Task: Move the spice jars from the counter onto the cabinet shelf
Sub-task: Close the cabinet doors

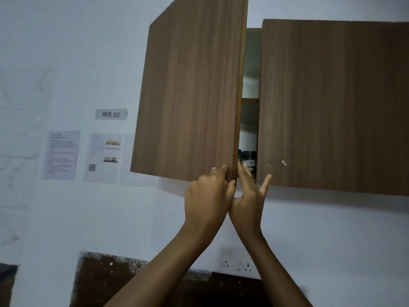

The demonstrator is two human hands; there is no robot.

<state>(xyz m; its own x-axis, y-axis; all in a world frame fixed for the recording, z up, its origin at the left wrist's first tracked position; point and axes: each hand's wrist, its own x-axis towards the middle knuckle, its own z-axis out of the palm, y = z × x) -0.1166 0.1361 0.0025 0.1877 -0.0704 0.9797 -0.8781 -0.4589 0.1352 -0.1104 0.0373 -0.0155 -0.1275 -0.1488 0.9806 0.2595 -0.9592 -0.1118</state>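
Beneath the wall cabinet [332, 103], the left hand [209, 192] grips the half-open door [190, 96] by its edge, the right hand's [249, 196] fingers [242, 171] straight, empty — likely clearing the way inside.

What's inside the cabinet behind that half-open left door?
Through the gap beside the left door, a dark-lidded jar shows on the lower level, under a shelf board. The doors hide everything else inside.
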